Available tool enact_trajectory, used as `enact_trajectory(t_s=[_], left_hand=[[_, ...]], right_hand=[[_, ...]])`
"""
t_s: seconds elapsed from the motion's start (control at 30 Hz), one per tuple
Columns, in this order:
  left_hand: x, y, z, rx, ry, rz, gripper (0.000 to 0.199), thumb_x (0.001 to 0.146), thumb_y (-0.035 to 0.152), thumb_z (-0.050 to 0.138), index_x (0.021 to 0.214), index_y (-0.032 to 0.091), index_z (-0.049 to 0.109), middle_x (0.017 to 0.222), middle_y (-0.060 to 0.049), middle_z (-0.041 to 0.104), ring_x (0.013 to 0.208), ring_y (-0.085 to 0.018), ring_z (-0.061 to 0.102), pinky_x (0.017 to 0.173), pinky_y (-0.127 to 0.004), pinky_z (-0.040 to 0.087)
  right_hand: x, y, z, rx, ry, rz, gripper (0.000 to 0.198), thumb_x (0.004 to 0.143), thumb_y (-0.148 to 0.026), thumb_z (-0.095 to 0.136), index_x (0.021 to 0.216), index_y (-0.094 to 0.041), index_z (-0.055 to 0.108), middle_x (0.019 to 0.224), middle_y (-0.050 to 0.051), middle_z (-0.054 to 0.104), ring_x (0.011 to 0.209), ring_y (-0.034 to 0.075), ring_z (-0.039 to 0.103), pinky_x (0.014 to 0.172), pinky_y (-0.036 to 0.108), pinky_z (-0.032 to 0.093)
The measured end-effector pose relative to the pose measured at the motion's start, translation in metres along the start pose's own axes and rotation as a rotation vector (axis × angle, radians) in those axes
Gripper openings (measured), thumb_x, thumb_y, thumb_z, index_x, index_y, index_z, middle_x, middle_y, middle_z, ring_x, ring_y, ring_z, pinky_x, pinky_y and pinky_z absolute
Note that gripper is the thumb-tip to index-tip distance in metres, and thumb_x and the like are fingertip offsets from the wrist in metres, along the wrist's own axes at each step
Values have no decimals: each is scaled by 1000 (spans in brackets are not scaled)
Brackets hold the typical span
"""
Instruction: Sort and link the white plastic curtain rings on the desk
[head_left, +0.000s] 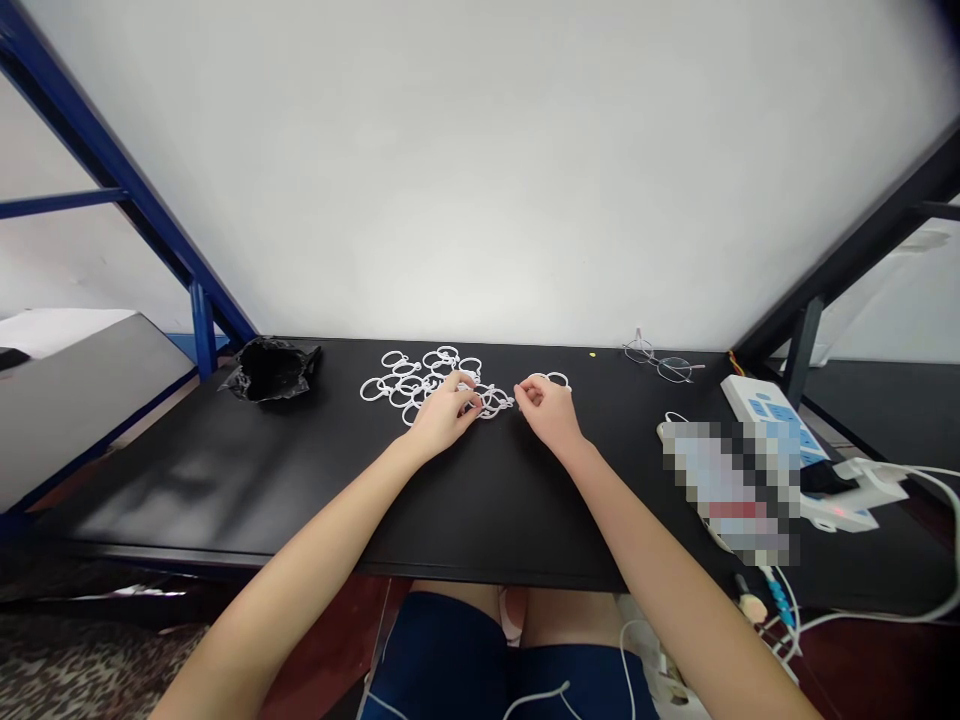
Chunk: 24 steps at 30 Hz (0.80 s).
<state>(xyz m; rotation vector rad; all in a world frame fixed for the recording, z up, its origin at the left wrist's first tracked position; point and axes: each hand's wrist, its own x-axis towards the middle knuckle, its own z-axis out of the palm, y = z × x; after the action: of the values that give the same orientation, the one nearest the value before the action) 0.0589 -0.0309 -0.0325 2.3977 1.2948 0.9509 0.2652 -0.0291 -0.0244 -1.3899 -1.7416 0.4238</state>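
Several white rings with small eyelets, like curtain rings (pixel 373 390), lie in a loose overlapping cluster on the black tabletop (pixel 480 500). At the cluster's right side, my left hand (pixel 444 412) has its thumb and fingers curled round the edge of a white ring. Just to the right, my right hand (pixel 549 410) is closed in a pinch, fingertips close to the end of the cluster. Whatever sits in that pinch is too small to make out. Partly hidden behind the right hand are a couple more white rings (pixel 559 377).
A crumpled black plastic bag (pixel 274 370) stands open at the left back. Eyeglasses (pixel 660 364) lie at the right back. Farther right are a white power strip (pixel 772 410), a blurred-out phone-like object (pixel 720 490) and white cables (pixel 877 618). Metal frame bars (pixel 142 200) flank the table.
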Motion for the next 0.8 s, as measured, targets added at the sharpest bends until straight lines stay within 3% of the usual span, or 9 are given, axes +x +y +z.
enact_trajectory(t_s=[0.1, 0.37, 0.8], left_hand=[[0, 2, -1, 7, -10, -22, 12, 86, 23, 55, 82, 18, 64, 119, -6, 53, 58, -6, 50, 67, -29, 47], [1, 7, -3, 34, -41, -7, 11, 86, 18, 52, 85, 18, 63, 89, -2, 58, 61, -10, 50, 62, -25, 42], [0, 9, -4, 53, -17, 28, 10, 87, 16, 50, 86, 18, 59, 87, -2, 60, 64, -11, 52, 65, -26, 43]], right_hand=[[-1, 0, 3, 18, -24, -2, 19, 83, -31, 54, 68, -20, 58, 56, -1, 59, 49, 13, 52, 55, 25, 40], [-2, 1, 4, 27, -17, -15, 19, 83, -30, 54, 68, -20, 57, 56, -1, 59, 50, 13, 52, 55, 25, 40], [-3, -5, 4, 118, -85, -32, 18, 83, -32, 55, 73, -18, 60, 57, -1, 59, 49, 12, 52, 53, 25, 43]])
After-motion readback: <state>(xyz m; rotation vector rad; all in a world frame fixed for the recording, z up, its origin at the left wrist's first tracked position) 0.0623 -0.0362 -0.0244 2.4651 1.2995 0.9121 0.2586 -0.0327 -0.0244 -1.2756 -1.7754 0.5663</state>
